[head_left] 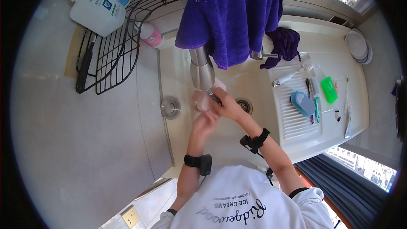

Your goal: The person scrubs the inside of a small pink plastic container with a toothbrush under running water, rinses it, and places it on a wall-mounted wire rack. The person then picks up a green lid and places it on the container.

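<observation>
Both hands are close together in the white sink, under the metal faucet (201,70). My right hand (231,105) is closed around a small dark-handled tool (214,96) with a silvery, ridged end, whose exact kind I cannot make out. Just below it, my left hand (206,123) curls its fingers against a pale pink, soft-edged item (201,99), partly hidden by the hands. The tool's end meets or overlaps this pink item. Over the faucet hangs a large purple towel (231,15).
A drain (244,105) lies right of my hands, a round metal strainer (171,107) left. The ribbed drainboard (296,121) holds a blue brush (302,104) and a green box (329,89). A black wire rack (116,59) and pump bottle (98,12) stand at left.
</observation>
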`<action>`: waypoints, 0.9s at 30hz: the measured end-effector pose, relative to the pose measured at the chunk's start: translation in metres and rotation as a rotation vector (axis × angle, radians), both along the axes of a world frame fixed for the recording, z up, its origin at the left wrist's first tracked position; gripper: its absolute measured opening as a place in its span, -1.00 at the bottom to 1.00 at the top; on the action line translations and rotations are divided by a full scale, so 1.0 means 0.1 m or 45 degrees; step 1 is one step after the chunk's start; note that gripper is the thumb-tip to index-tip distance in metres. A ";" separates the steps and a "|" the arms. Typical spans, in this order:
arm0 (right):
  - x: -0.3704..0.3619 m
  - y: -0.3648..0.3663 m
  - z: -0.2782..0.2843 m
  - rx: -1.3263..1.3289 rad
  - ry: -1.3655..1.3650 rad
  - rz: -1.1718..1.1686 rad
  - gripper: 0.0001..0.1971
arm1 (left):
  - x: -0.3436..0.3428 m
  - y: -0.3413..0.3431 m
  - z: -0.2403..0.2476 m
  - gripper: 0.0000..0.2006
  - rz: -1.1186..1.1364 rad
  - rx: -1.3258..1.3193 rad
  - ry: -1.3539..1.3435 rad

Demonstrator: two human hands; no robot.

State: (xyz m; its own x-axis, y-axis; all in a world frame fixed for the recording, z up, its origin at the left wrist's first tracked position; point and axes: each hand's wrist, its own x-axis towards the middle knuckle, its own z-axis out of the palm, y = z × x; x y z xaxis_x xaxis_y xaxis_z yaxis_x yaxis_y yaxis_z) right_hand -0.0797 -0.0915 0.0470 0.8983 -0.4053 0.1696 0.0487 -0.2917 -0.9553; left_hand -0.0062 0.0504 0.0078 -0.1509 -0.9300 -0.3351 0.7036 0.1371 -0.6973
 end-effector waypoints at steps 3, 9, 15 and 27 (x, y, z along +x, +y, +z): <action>-0.01 -0.01 -0.01 -0.057 0.055 0.094 -0.77 | -0.04 0.05 -0.14 -0.77 0.033 -0.067 0.048; 0.00 0.01 0.01 0.114 0.152 0.000 -0.65 | 0.01 -0.02 0.03 -0.88 -0.041 0.019 0.013; 0.01 0.09 0.06 0.164 0.138 -0.195 -0.73 | 0.01 -0.05 0.06 -0.85 -0.043 0.015 -0.031; 0.00 0.02 0.00 -0.035 0.128 -0.099 -0.76 | 0.01 0.00 -0.05 -0.83 -0.075 0.027 -0.112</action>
